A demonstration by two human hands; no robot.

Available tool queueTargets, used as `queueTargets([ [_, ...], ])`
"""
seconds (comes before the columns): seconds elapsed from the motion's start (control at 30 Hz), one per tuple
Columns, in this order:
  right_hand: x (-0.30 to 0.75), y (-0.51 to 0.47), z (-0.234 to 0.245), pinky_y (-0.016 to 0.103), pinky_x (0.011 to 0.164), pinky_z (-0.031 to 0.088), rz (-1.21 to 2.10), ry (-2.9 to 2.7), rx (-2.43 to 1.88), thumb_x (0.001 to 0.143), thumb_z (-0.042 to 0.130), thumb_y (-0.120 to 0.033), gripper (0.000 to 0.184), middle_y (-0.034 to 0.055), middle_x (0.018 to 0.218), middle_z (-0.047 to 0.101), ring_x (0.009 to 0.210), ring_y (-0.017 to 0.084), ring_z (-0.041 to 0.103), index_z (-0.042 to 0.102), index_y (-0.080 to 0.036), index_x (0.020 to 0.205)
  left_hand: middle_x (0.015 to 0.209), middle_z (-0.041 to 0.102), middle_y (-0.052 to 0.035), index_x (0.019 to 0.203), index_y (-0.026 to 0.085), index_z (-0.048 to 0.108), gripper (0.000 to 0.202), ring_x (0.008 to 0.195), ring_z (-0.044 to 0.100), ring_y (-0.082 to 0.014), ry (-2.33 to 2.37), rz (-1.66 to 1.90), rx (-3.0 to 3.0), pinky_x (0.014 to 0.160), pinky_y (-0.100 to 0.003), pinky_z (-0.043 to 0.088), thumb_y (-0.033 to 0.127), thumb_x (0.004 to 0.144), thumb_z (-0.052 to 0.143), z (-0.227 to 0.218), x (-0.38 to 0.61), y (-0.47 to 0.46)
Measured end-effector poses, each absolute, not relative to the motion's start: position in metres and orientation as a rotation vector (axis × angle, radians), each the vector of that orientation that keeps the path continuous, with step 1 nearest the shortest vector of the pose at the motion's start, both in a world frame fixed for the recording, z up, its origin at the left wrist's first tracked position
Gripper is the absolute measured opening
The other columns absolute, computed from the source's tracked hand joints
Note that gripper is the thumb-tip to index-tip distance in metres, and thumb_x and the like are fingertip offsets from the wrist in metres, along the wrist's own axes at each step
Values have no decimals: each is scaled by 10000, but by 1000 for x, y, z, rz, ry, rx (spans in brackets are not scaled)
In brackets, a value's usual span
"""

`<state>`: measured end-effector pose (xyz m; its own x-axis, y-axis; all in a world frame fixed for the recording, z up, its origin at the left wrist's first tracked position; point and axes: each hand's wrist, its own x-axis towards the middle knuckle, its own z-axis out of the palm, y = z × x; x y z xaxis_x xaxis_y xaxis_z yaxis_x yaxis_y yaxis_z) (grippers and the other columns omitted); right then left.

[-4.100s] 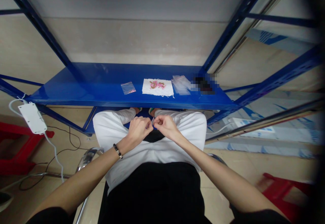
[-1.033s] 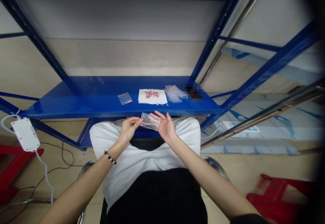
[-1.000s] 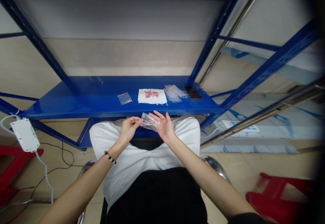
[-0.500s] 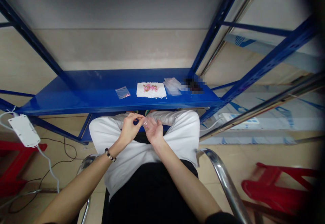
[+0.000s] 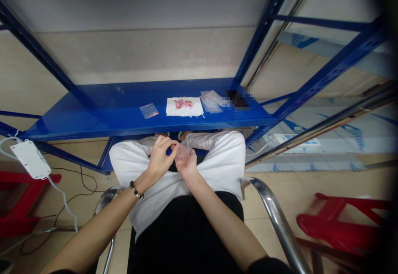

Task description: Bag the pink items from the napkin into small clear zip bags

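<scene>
Above my lap, my left hand (image 5: 161,153) is closed, thumb and fingertips pinched at the left edge of a small clear plastic bag (image 5: 183,150). My right hand (image 5: 188,165) holds the same bag from the right and below, its fingers curled around it. Whatever is inside the bag is too small to make out. On the shelf ahead lies a white cloth (image 5: 184,111) with pink and brownish bits on it. Left of the cloth is a zip bag (image 5: 149,110) with a few small pink things in one corner. Several clear zip bags (image 5: 212,102) lie to its right.
The blue shelf (image 5: 102,112) has its front edge just beyond my knees. A dark blurred object (image 5: 236,99) lies at its right end. Chair armrests (image 5: 273,216) flank me. A white power strip (image 5: 30,159) hangs at left, and a red stool (image 5: 338,224) stands at right.
The bag now stands up more from my right palm, and the right fingers have curled in around it. My left hand keeps its pinch, nearly in place. The view has shifted slightly.
</scene>
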<state>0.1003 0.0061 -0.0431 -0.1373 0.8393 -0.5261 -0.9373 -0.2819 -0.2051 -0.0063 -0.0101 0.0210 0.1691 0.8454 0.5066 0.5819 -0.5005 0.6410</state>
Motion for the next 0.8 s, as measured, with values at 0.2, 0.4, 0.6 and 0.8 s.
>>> queueTargets([
  [0.2, 100, 6, -43, 246, 619, 577, 1668, 193, -696, 986, 229, -278, 456, 74, 726, 723, 674, 154, 705, 637, -156, 825, 834, 631, -58, 1027, 225, 714, 217, 882, 509, -219, 1275, 1225, 2207, 820, -363, 420, 248, 940, 516, 22, -5, -13],
  [0.4, 103, 8, -42, 231, 628, 569, 1604, 186, -696, 974, 248, -257, 424, 47, 731, 724, 663, 137, 691, 624, -179, 793, 878, 613, -70, 1189, 231, 670, 310, 909, 500, -222, 1206, 1178, 2304, 847, -378, 405, 216, 960, 462, 19, -5, -17],
  [0.6, 103, 8, -50, 254, 607, 568, 1642, 161, -708, 964, 267, -285, 405, 51, 728, 718, 666, 158, 691, 634, -182, 826, 872, 613, -66, 1243, 247, 642, 343, 892, 488, -220, 1173, 1176, 2272, 841, -375, 398, 221, 974, 431, 22, -6, -16],
  [0.8, 102, 8, -51, 245, 555, 555, 1660, 178, -674, 973, 250, -265, 414, 54, 716, 716, 637, 156, 687, 633, -168, 850, 908, 666, -62, 1312, 278, 601, 374, 893, 504, -223, 1200, 1177, 2243, 841, -374, 387, 252, 979, 433, 25, -6, -17],
])
